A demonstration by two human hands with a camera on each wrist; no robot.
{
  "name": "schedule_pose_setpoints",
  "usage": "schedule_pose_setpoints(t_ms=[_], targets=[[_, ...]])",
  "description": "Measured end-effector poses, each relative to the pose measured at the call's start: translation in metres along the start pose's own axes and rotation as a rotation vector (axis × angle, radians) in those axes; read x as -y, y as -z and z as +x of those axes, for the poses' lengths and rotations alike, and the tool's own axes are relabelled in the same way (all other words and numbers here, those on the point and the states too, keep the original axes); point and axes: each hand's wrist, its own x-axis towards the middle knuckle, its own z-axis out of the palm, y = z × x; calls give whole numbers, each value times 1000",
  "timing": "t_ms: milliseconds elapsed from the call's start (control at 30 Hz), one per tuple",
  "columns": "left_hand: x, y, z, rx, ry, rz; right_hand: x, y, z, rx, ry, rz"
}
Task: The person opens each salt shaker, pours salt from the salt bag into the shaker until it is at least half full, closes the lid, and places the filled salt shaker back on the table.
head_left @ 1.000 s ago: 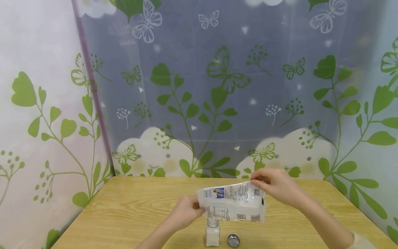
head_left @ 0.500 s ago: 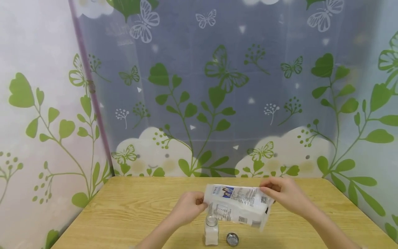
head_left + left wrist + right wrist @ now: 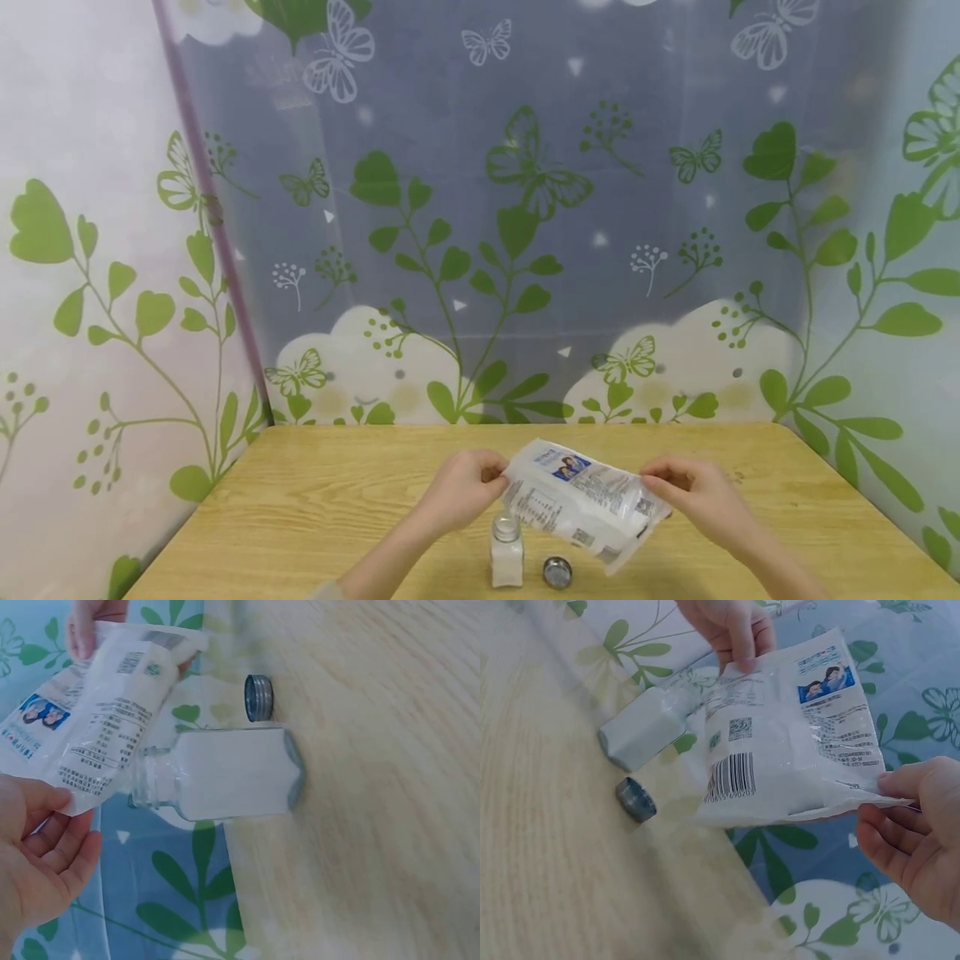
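Both hands hold a white printed plastic bag by its ends, above the table. My left hand pinches the left end between thumb and fingers, and my right hand pinches the right end. The bag is tilted, its right end lower, and looks partly filled in the right wrist view. Just below its left end stands an uncapped glass jar with white contents that fill most of it in the left wrist view. A round metal lid lies right of the jar, apart from it.
The wooden table reaches back to a patterned curtain with leaves and butterflies. More curtain hangs along the left side, and another panel stands at the right.
The bag has tipped, its right end going down and to the right. My right hand has moved lower, and my left hand has risen slightly. Jar and lid stay put on the table.
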Motion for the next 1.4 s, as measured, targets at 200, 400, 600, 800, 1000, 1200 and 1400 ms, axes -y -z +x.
schedule_pose_setpoints(t_ms=[200, 400, 600, 800, 1000, 1200, 1400], targets=[[-11, -2, 12, 4, -22, 35, -19, -6, -12, 0, -87, 26], [-22, -3, 22, 12, -61, 40, -33, -14, -18, 41, -88, 55], [-30, -1, 28, 12, -74, 58, -40, -23, -18, 86, -76, 104], [-38, -1, 35, 8, -98, 80, -42, -30, -19, 106, -37, 142], [-50, -2, 44, 19, -121, 103, -45, -31, -20, 138, -99, 189], [-65, -9, 57, 24, -123, 78, -46, -30, -19, 162, -154, 193], [-79, -18, 71, 38, -175, 133, -48, -29, -18, 148, -167, 141]])
